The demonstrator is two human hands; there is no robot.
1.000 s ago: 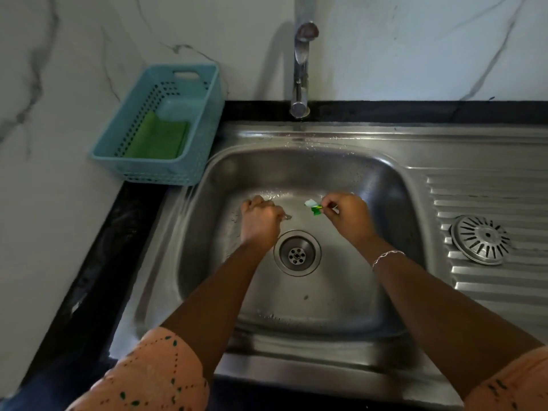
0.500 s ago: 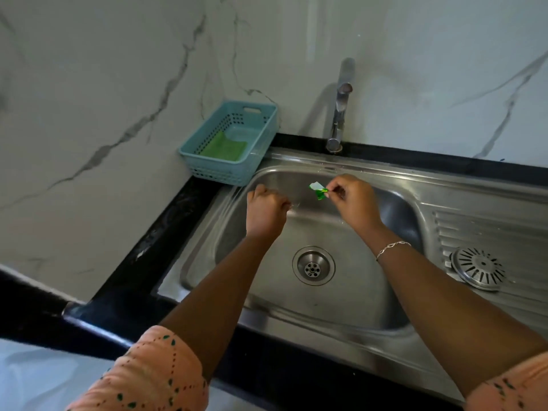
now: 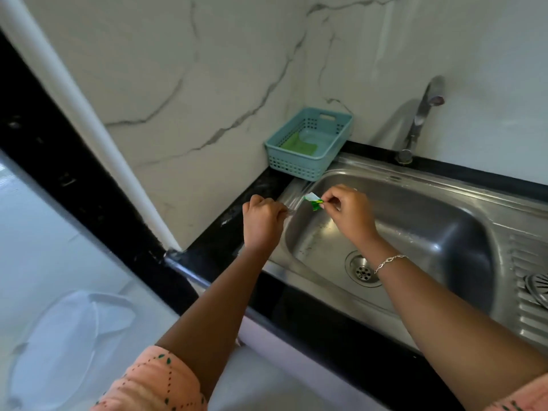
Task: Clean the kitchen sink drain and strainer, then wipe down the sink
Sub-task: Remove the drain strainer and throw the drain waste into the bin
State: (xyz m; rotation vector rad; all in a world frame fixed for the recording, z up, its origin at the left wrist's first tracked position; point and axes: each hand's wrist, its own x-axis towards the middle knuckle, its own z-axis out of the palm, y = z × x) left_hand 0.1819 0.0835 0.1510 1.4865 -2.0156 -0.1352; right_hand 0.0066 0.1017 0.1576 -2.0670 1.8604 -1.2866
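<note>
The steel sink (image 3: 444, 232) lies to the right, its drain (image 3: 363, 269) open in the basin floor. The round strainer (image 3: 538, 289) rests on the ribbed drainboard at the far right edge. My right hand (image 3: 348, 213) is over the basin's left rim, pinching a small green and white scrap (image 3: 313, 201) between its fingertips. My left hand (image 3: 262, 221) is closed above the black counter edge, gripping something small and thin that I cannot make out.
A teal plastic basket (image 3: 311, 143) with a green pad inside stands on the black counter (image 3: 213, 247) by the marble wall. The tap (image 3: 421, 120) rises behind the sink. A pale bin with a clear liner (image 3: 74, 336) sits on the floor at lower left.
Both hands lifted from the basin floor and moved left over the sink's rim, carrying the scrap. My view swung left, bringing the floor and bin into sight.
</note>
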